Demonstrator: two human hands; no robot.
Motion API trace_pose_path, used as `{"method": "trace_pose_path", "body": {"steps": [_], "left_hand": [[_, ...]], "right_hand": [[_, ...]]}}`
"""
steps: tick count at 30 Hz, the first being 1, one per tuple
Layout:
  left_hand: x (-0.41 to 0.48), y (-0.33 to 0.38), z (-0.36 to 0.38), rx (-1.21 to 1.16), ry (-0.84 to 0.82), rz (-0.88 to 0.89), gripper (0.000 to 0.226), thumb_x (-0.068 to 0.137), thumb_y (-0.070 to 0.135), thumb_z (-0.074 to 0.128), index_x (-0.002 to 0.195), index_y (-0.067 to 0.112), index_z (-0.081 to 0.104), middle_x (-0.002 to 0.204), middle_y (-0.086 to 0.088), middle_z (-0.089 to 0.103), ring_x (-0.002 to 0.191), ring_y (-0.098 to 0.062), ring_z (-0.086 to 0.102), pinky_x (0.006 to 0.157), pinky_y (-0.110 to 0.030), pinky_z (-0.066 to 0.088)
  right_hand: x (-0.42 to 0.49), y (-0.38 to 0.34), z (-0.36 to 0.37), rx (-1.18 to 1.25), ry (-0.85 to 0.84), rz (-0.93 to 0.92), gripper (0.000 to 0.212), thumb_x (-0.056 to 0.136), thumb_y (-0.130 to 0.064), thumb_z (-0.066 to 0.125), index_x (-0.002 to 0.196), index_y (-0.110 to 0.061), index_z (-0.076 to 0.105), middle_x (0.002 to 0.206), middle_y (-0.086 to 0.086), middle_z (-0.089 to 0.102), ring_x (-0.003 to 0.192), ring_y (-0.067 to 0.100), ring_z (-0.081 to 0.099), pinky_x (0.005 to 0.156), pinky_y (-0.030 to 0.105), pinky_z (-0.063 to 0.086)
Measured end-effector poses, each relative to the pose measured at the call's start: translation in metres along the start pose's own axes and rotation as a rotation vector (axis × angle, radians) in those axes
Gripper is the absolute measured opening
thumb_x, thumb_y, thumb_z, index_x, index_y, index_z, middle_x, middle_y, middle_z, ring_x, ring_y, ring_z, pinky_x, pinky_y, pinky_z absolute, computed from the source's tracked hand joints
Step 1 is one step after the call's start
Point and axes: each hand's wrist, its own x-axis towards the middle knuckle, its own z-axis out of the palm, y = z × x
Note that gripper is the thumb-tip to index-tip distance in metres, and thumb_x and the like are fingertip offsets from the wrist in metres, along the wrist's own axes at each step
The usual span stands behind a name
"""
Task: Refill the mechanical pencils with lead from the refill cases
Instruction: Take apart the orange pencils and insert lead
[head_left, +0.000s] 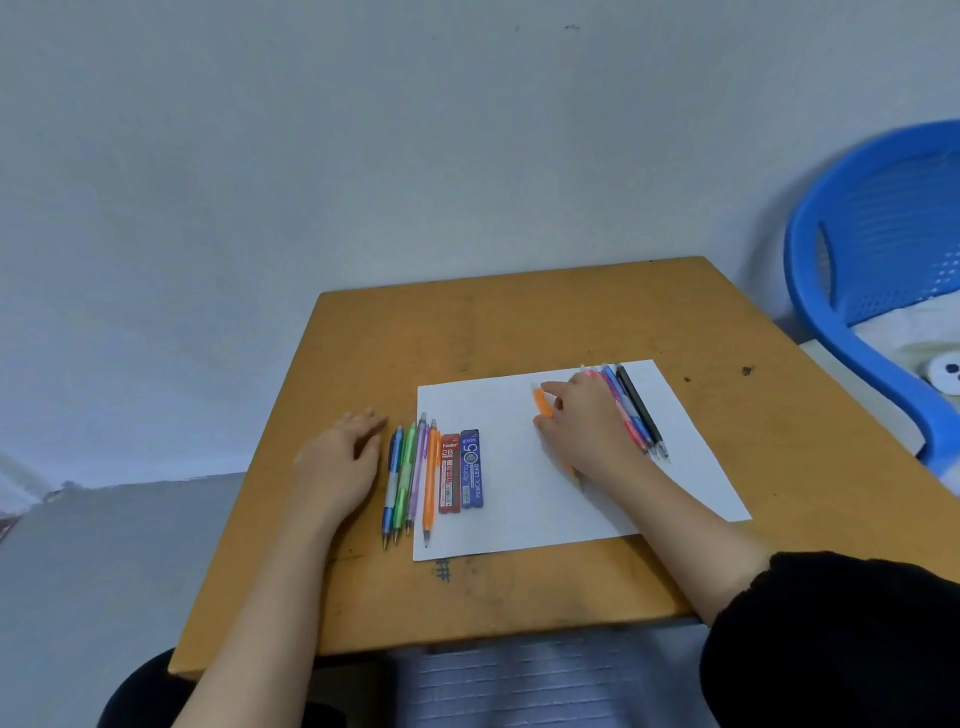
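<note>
Several mechanical pencils lie side by side left of the white paper (498, 519): blue (392, 483), green (403, 480), purple (416, 467) and orange (429, 480). A red refill case (449, 473) and a blue refill case (470, 468) lie next to them on the paper's left edge. My left hand (340, 457) rests flat on the table beside the blue pencil, holding nothing. My right hand (584, 423) lies on the paper with its fingers on an orange pencil (543, 402). Several more pencils, pink, blue and black (641, 410), lie just right of that hand.
The wooden table (519, 322) stands against a grey wall. A blue plastic chair (878, 260) is at the right, with white cloth on its seat. The table's near edge is above my lap.
</note>
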Motion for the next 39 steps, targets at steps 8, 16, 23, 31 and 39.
{"method": "trace_pose_path", "body": {"steps": [8, 16, 23, 31, 39], "left_hand": [[-0.017, -0.012, 0.007, 0.142, 0.073, 0.044, 0.042, 0.102, 0.031, 0.038, 0.144, 0.031, 0.041, 0.153, 0.009, 0.033, 0.144, -0.010, 0.022, 0.118, -0.044, 0.013], [-0.018, -0.011, 0.010, 0.153, 0.110, 0.045, 0.042, 0.100, 0.036, 0.041, 0.143, 0.031, 0.043, 0.152, 0.009, 0.036, 0.143, -0.010, 0.025, 0.117, -0.044, 0.015], [-0.019, -0.008, 0.010, 0.150, 0.127, 0.042, 0.042, 0.100, 0.036, 0.042, 0.141, 0.031, 0.045, 0.151, 0.009, 0.038, 0.143, -0.010, 0.026, 0.117, -0.044, 0.015], [-0.019, -0.007, 0.009, 0.141, 0.137, 0.039, 0.041, 0.100, 0.035, 0.044, 0.140, 0.031, 0.047, 0.149, 0.009, 0.040, 0.142, -0.010, 0.028, 0.117, -0.043, 0.017], [-0.020, -0.006, 0.009, 0.114, 0.134, 0.031, 0.041, 0.099, 0.036, 0.043, 0.140, 0.032, 0.047, 0.149, 0.011, 0.040, 0.142, -0.008, 0.027, 0.117, -0.041, 0.014]], "right_hand": [[-0.006, 0.017, -0.009, -0.199, 0.208, 0.094, 0.044, 0.085, -0.035, 0.063, 0.126, -0.021, 0.052, 0.127, 0.004, 0.046, 0.122, 0.025, 0.028, 0.095, 0.033, 0.024], [-0.005, 0.026, -0.009, -0.117, 0.295, 0.144, 0.050, 0.079, -0.036, 0.071, 0.123, -0.021, 0.056, 0.124, 0.005, 0.048, 0.120, 0.025, 0.029, 0.095, 0.035, 0.022], [-0.005, 0.026, -0.009, -0.064, 0.284, 0.123, 0.047, 0.079, -0.036, 0.071, 0.121, -0.020, 0.056, 0.122, 0.004, 0.048, 0.119, 0.024, 0.029, 0.094, 0.033, 0.025], [-0.003, -0.004, -0.010, 0.323, 0.254, -0.141, 0.020, 0.084, -0.010, 0.067, 0.103, -0.014, 0.068, 0.087, -0.002, 0.059, 0.081, 0.013, 0.054, 0.073, 0.022, 0.043], [-0.003, -0.051, 0.001, 0.308, -0.239, -0.210, 0.046, 0.084, -0.032, 0.069, 0.127, -0.025, 0.054, 0.111, -0.005, 0.057, 0.096, 0.005, 0.051, 0.074, 0.015, 0.041]]}}
